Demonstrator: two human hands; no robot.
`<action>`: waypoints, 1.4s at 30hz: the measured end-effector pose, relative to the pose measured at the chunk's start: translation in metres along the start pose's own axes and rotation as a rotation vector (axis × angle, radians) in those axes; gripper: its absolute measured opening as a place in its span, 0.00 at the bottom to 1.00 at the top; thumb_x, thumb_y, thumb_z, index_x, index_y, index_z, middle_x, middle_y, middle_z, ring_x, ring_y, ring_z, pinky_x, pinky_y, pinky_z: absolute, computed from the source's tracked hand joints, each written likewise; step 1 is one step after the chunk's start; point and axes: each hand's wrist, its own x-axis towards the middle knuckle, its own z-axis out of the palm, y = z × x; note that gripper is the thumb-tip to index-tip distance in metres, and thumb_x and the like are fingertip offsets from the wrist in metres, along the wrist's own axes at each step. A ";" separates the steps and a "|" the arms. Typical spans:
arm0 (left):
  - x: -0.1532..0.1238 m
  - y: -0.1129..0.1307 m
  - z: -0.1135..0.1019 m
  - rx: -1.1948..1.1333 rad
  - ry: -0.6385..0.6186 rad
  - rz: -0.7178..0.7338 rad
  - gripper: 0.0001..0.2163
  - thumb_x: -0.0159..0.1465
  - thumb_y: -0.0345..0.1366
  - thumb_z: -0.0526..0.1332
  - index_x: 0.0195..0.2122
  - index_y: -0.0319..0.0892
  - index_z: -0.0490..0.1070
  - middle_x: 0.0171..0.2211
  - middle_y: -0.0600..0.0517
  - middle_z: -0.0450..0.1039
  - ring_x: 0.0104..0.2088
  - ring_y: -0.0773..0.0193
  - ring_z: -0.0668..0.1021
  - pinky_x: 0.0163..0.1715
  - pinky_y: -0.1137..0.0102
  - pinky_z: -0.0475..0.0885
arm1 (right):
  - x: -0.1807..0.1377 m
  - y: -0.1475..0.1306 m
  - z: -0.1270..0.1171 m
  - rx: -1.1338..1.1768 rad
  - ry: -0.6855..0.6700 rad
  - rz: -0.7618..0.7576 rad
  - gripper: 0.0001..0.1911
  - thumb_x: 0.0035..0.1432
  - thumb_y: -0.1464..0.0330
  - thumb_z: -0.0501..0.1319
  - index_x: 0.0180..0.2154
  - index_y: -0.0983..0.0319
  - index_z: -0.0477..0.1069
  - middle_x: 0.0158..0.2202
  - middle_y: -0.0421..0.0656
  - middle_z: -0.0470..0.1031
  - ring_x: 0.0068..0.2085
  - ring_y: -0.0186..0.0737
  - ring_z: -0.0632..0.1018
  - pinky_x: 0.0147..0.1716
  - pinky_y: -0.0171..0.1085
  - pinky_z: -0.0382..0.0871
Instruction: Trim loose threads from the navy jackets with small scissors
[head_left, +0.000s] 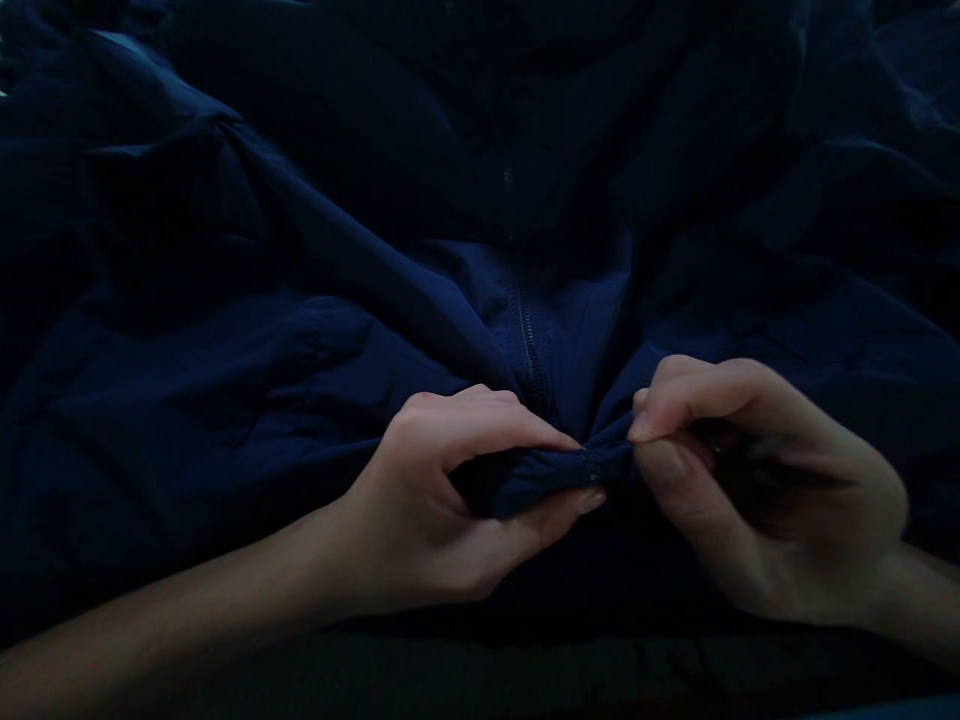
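A dark blue jacket (330, 350) is spread across the view, with a zipper (528, 330) running down its middle toward my hands. My left hand (457, 500) grips the gathered hem (547, 475) between thumb and fingers, at the zipper's lower end. Just to the right, my right hand (757, 490) pinches the same hem between thumb and forefinger. A short stretch of bunched cloth spans the small gap between the two hands. Whether the right fingertips also hold a zipper part is too dark to tell.
Loose folds of the garment rise at the upper left (187, 100) and upper right. Along the bottom edge lies a dark surface (450, 675). The whole scene is dimly lit.
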 end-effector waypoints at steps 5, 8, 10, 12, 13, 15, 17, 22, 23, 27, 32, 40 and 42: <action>0.001 0.000 0.000 0.009 -0.040 0.003 0.02 0.62 0.27 0.71 0.36 0.36 0.81 0.28 0.52 0.81 0.26 0.69 0.78 0.28 0.72 0.71 | -0.009 -0.007 -0.004 0.150 0.098 0.156 0.15 0.71 0.57 0.59 0.53 0.58 0.69 0.37 0.42 0.67 0.35 0.38 0.70 0.29 0.38 0.67; 0.003 0.001 0.001 0.028 -0.052 0.008 0.02 0.62 0.27 0.72 0.35 0.35 0.81 0.27 0.52 0.81 0.26 0.70 0.77 0.30 0.71 0.71 | -0.011 -0.007 -0.007 0.144 0.077 0.189 0.15 0.75 0.56 0.51 0.53 0.55 0.69 0.44 0.45 0.70 0.41 0.42 0.73 0.33 0.39 0.72; 0.003 0.001 0.000 0.040 -0.060 0.019 0.03 0.62 0.28 0.72 0.34 0.35 0.80 0.26 0.53 0.80 0.25 0.70 0.76 0.30 0.71 0.70 | -0.008 -0.004 -0.009 0.082 0.052 0.095 0.12 0.75 0.64 0.50 0.52 0.56 0.69 0.45 0.45 0.71 0.42 0.41 0.73 0.34 0.38 0.74; 0.003 0.001 -0.001 0.043 -0.078 0.036 0.04 0.62 0.29 0.73 0.34 0.36 0.80 0.24 0.53 0.78 0.25 0.69 0.75 0.30 0.70 0.69 | -0.003 -0.002 -0.011 -0.052 0.004 -0.031 0.11 0.72 0.69 0.54 0.53 0.57 0.69 0.46 0.45 0.72 0.44 0.40 0.74 0.37 0.38 0.74; 0.003 0.001 -0.001 0.043 -0.089 0.043 0.05 0.62 0.30 0.73 0.34 0.36 0.79 0.24 0.53 0.78 0.25 0.69 0.75 0.30 0.70 0.68 | 0.000 -0.001 -0.012 -0.120 -0.036 -0.090 0.12 0.70 0.70 0.56 0.53 0.58 0.69 0.46 0.45 0.73 0.45 0.41 0.75 0.38 0.37 0.75; 0.003 0.001 -0.002 0.042 -0.103 0.047 0.07 0.62 0.32 0.73 0.32 0.36 0.77 0.24 0.53 0.77 0.25 0.68 0.74 0.31 0.69 0.67 | 0.003 0.000 -0.015 -0.207 -0.073 -0.181 0.13 0.69 0.71 0.59 0.54 0.60 0.70 0.47 0.46 0.74 0.47 0.41 0.76 0.38 0.37 0.75; 0.003 0.001 -0.003 0.049 -0.108 0.038 0.10 0.62 0.34 0.74 0.29 0.37 0.75 0.24 0.53 0.77 0.25 0.68 0.73 0.30 0.68 0.66 | 0.004 0.001 -0.017 -0.223 -0.064 -0.210 0.12 0.71 0.70 0.59 0.55 0.61 0.70 0.48 0.47 0.74 0.45 0.39 0.76 0.37 0.36 0.75; 0.003 0.000 -0.003 0.047 -0.109 0.002 0.19 0.70 0.44 0.67 0.25 0.38 0.72 0.21 0.54 0.72 0.24 0.69 0.71 0.28 0.69 0.65 | 0.005 0.000 -0.016 -0.198 -0.115 -0.192 0.22 0.67 0.56 0.66 0.55 0.62 0.70 0.48 0.48 0.74 0.42 0.39 0.79 0.32 0.35 0.78; 0.002 -0.001 -0.003 0.038 -0.097 0.001 0.20 0.71 0.46 0.65 0.25 0.38 0.73 0.21 0.54 0.71 0.24 0.69 0.71 0.28 0.70 0.66 | 0.006 0.001 -0.015 -0.191 -0.145 -0.185 0.21 0.65 0.58 0.69 0.53 0.62 0.70 0.47 0.48 0.76 0.41 0.39 0.80 0.31 0.35 0.78; 0.001 -0.003 -0.003 0.002 -0.010 -0.009 0.13 0.65 0.45 0.72 0.39 0.40 0.77 0.30 0.54 0.79 0.28 0.69 0.77 0.29 0.74 0.71 | 0.009 0.002 -0.012 -0.123 -0.152 -0.136 0.09 0.64 0.75 0.65 0.46 0.60 0.72 0.37 0.42 0.81 0.35 0.35 0.83 0.29 0.31 0.77; 0.004 0.002 -0.004 0.013 -0.055 -0.076 0.04 0.71 0.33 0.64 0.40 0.39 0.76 0.27 0.56 0.74 0.23 0.73 0.71 0.23 0.77 0.67 | 0.005 0.002 -0.009 -0.050 0.004 -0.013 0.07 0.65 0.73 0.66 0.43 0.59 0.71 0.34 0.38 0.80 0.32 0.31 0.81 0.29 0.28 0.76; 0.009 0.007 -0.015 -0.175 -0.200 -0.310 0.23 0.76 0.45 0.53 0.24 0.40 0.63 0.22 0.56 0.58 0.22 0.71 0.63 0.19 0.76 0.61 | 0.010 0.003 -0.006 0.048 0.014 0.040 0.06 0.66 0.72 0.67 0.42 0.58 0.72 0.23 0.34 0.73 0.21 0.30 0.73 0.18 0.29 0.67; 0.010 0.008 -0.018 -0.230 -0.285 -0.364 0.22 0.75 0.47 0.55 0.26 0.40 0.67 0.24 0.54 0.64 0.24 0.69 0.67 0.21 0.75 0.66 | 0.010 0.003 -0.006 0.033 0.028 0.036 0.07 0.65 0.72 0.67 0.43 0.58 0.72 0.24 0.35 0.74 0.22 0.31 0.75 0.18 0.29 0.68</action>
